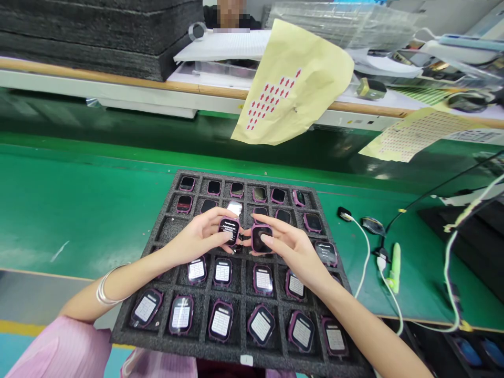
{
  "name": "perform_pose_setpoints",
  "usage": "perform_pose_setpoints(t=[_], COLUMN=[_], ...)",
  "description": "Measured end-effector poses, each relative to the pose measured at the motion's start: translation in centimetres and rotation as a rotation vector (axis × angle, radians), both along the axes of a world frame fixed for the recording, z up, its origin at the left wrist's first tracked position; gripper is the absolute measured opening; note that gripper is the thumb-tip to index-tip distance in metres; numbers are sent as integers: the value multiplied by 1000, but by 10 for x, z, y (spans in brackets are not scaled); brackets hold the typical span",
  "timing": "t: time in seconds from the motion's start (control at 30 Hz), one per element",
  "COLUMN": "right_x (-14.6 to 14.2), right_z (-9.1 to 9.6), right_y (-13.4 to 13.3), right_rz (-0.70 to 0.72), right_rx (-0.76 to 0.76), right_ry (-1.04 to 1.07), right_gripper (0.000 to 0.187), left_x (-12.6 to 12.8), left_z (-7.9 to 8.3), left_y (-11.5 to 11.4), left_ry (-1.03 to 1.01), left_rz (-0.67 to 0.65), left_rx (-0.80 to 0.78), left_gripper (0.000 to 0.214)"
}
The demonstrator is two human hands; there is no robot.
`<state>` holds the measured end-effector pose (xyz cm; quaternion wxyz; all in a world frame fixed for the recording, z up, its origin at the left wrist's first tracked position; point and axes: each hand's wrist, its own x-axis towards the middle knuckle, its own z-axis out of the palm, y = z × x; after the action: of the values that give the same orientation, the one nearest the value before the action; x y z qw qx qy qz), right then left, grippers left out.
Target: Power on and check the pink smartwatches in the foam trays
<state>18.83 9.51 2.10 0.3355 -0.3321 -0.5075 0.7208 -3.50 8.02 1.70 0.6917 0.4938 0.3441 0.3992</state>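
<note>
Gripping one pink watch [229, 230] in the left hand [200, 236] and another watch [260, 238] in the right hand [293, 247], side by side above the foam tray [165, 231] on the table [79, 210].

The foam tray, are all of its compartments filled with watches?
No, the foam tray has empty compartments, for example one near the left hand.
</note>
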Motion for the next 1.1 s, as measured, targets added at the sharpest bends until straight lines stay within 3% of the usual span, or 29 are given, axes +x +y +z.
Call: perform_pose_setpoints(t=[0.27, 0.53, 0.77, 0.83, 0.97, 1.1], right_x=[1, 1, 0, 0, 3, 6], right_z=[3, 4, 6, 6, 6, 6], right_y=[0, 2, 2, 3, 3, 2], right_rz=[14, 62, 94, 102, 178, 193], right_rx=[-18, -182, -165, -134, -30, 20], right_ry=[-9, 97, 121, 82, -19, -67], right_gripper=[40, 53, 52, 51, 40, 35], left_x=[0, -1, 0, -2, -17, -53], left_z=[1, 3, 3, 3, 5, -1], left_y=[1, 1, 1, -1, -6, -8], left_ry=[7, 7, 38, 56, 248, 725], left_rz=[42, 59, 49, 31, 30, 142], left_rx=[-5, -7, 9, 46, 168, 406], left_gripper=[22, 24, 26, 36, 59, 50])
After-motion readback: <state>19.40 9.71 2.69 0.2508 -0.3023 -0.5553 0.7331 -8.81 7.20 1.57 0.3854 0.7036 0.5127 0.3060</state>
